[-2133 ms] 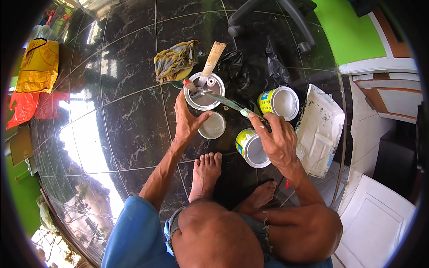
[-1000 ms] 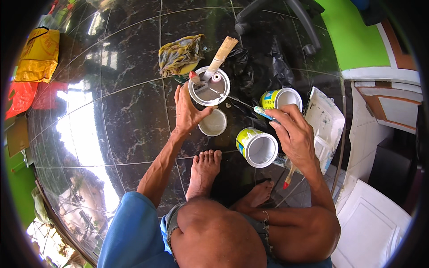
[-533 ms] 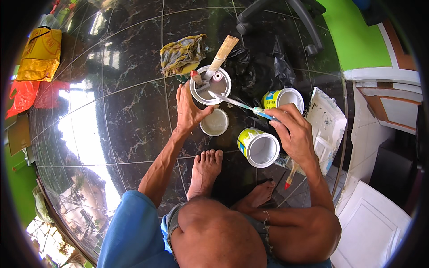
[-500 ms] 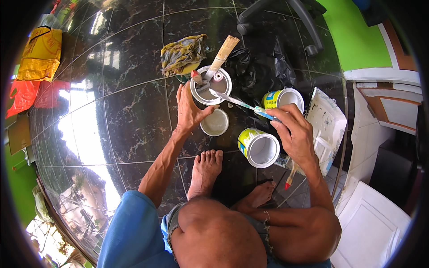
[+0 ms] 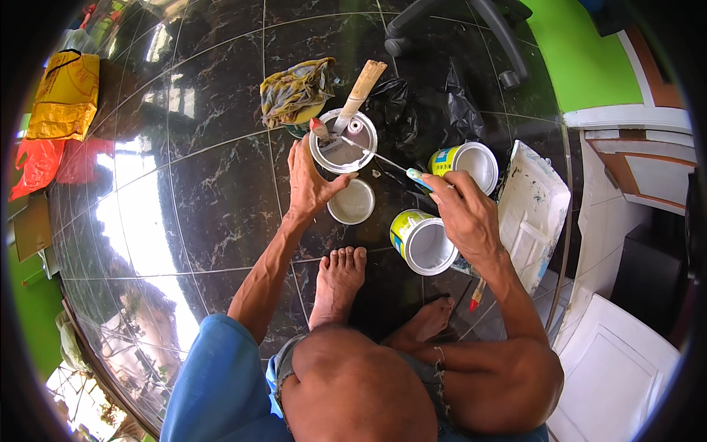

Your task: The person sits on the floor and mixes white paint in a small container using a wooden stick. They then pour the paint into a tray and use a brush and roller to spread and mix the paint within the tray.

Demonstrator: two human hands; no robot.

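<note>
My left hand [image 5: 309, 180] steadies a paint can [image 5: 373, 156] from its left side, fingers along the wall and thumb at the near rim. Greyish paint shows inside it. A wooden-handled tool [image 5: 363, 90], a red-ended brush handle [image 5: 319, 129] and a small roller [image 5: 355, 127] stand in the can. In my right hand [image 5: 469, 217] is a paint-smeared knife [image 5: 394, 163] with a long thin blade, held by its blue and white handle. The blade reaches left into the can, its thin edge turned up. A round lid [image 5: 351, 202] lies just below the can.
Two yellow-green cans [image 5: 432, 247] [image 5: 475, 168] lie tipped near my right hand, beside a white paint tray [image 5: 532, 214] and a red-tipped brush [image 5: 477, 296]. A stained cloth [image 5: 297, 88] sits behind the can, black plastic [image 5: 460, 107] to its right. A chair base [image 5: 501, 37] stands farther back.
My right hand has shifted slightly left and turned the knife, so its blade now shows edge-on rather than flat. My left hand stays at the can.
</note>
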